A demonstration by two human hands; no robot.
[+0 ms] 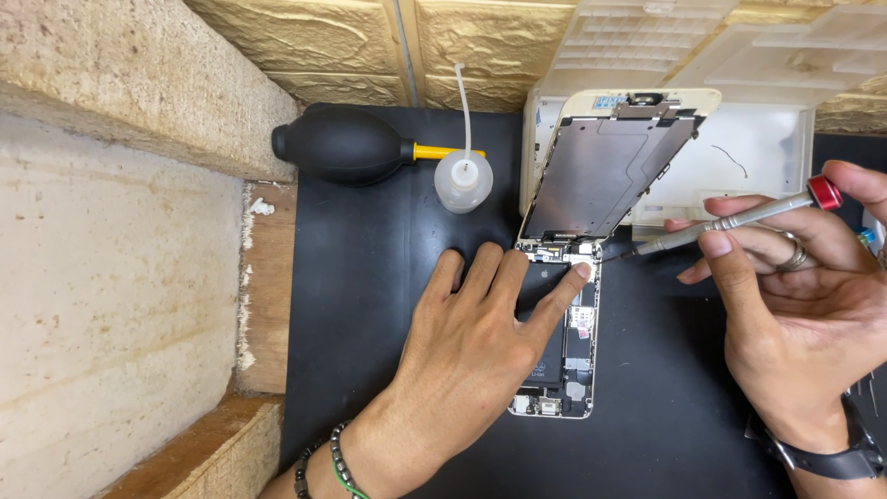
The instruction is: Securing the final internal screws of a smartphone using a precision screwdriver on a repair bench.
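Left hand lies flat and spread across the opened phone body, fingers fanned, the index tip pressing near the connector area at the body's top end. The phone body sits on the black mat of the tabletop, right of its middle, running from the near edge toward the far edge. Its lifted screen panel leans back against the white parts box at the far side, hinged at the body's far end, its metal back plate facing us.

Right hand pinches a slim screwdriver, thumb and fingers closed round the shaft, red cap toward the right edge, tip pointing left at the top corner of the phone body, just beside the connector bracket.

To do this well, I'd judge: keep the left hand's weight down so the body can't slide, seat the tip square and upright in the screw before turning, and don't let the propped panel tip further back, since its cables look short.

Black air blower and small squeeze bottle stand well apart, toward the far left corner of the mat.
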